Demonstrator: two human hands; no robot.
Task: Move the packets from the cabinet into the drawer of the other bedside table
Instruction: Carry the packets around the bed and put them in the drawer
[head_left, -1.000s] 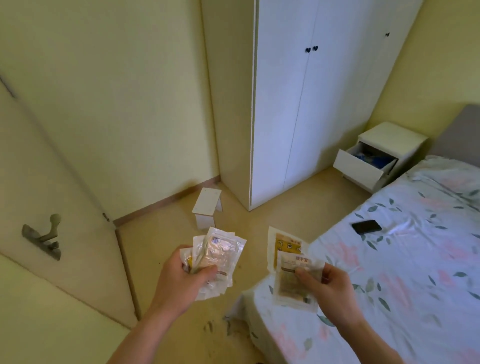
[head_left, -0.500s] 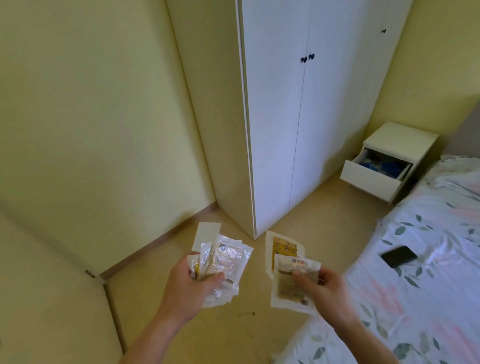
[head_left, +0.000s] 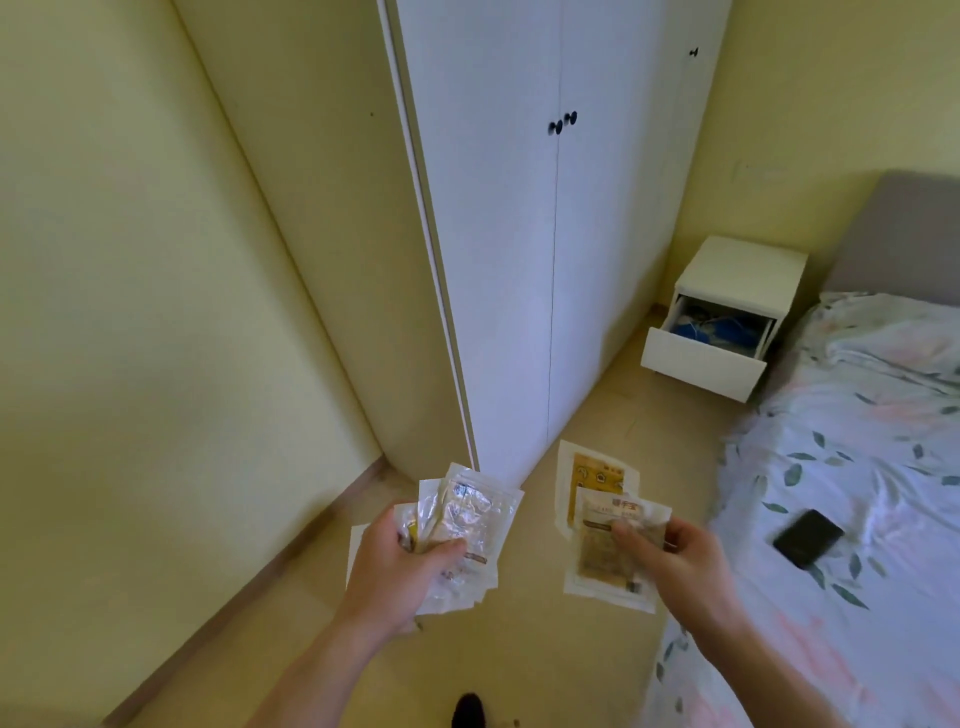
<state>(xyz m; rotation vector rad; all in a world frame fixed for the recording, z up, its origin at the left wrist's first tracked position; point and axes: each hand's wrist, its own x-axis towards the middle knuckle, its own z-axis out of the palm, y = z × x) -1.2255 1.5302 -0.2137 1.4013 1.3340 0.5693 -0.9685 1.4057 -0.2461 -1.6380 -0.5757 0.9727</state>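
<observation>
Packets are held in both hands: a clear bunch (head_left: 467, 530) by the curled left hand (head_left: 400, 571), two paper ones (head_left: 602, 540) pinched by the right hand (head_left: 680, 561). The open drawer (head_left: 701, 358) of the bedside table (head_left: 743, 270) is not yet reached; nothing has been put in.

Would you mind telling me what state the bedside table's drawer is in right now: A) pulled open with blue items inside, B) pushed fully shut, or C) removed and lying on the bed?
A: the drawer juts out from the bedside table, showing blue items inside.
</observation>
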